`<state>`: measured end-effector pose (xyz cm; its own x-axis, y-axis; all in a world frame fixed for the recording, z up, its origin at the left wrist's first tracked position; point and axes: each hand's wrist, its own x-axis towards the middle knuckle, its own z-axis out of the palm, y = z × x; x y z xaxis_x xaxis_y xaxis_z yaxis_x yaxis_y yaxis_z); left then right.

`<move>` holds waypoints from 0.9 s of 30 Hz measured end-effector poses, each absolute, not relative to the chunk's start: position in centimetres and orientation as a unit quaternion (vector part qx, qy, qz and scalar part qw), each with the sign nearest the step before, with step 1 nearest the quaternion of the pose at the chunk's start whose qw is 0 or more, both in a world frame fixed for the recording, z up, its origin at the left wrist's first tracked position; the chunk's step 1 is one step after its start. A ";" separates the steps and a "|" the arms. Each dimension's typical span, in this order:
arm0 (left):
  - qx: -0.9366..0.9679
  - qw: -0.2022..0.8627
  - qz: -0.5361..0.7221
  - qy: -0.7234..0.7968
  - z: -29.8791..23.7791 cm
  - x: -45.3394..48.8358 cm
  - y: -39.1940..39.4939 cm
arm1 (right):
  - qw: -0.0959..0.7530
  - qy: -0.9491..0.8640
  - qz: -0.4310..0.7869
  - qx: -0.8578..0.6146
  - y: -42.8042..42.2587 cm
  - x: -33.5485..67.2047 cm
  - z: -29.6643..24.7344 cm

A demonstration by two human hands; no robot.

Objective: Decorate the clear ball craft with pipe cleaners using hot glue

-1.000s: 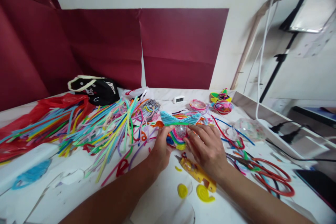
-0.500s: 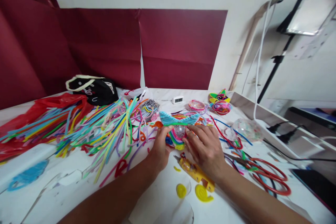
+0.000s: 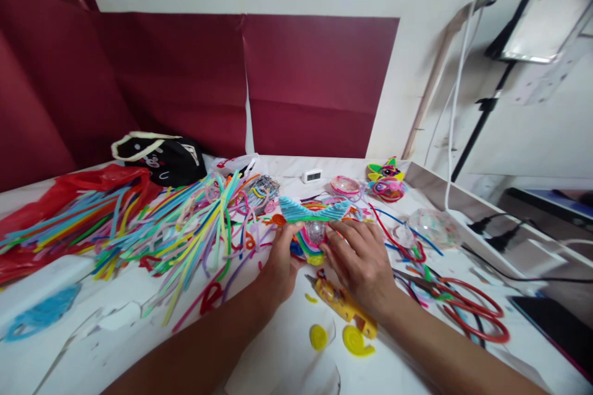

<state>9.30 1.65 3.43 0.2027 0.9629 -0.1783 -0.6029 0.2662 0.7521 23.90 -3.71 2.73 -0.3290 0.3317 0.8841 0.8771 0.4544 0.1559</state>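
Between my hands is a colourful pipe-cleaner craft (image 3: 315, 212) with a light-blue ribbed top, a green band, a clear round dome and pink, green and yellow strips below. My left hand (image 3: 281, 264) grips its left side, the thumb at the green band. On the right side, my right hand (image 3: 362, 259) presses its curled fingers by the dome. Just below my right hand lies a yellow hot glue gun (image 3: 343, 303), its nozzle toward the craft. Two yellow coils (image 3: 319, 337) rest on the table near it.
Bundles of pipe cleaners (image 3: 194, 222) and a red plastic bag (image 3: 106, 180) spread over the left. Red-handled scissors (image 3: 482, 308) and a dark phone (image 3: 551, 327) lie right. A small white digital clock (image 3: 312, 176), a finished-looking craft (image 3: 387, 184) and a black bag (image 3: 173, 160) stand behind.
The whole view shifts very slightly left. Both hands keep the same hold on the craft, with no other visible movement.
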 end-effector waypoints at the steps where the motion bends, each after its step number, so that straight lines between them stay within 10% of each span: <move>1: 0.276 0.724 0.541 0.329 3.4 9.3 1.6 | 0.413 -0.746 -0.328 -0.407 -3.7 23.9 2.7; 27: 0.289 0.729 0.532 0.320 2.9 9.1 1.7 | 0.411 -0.743 -0.329 -0.412 -3.7 23.9 2.7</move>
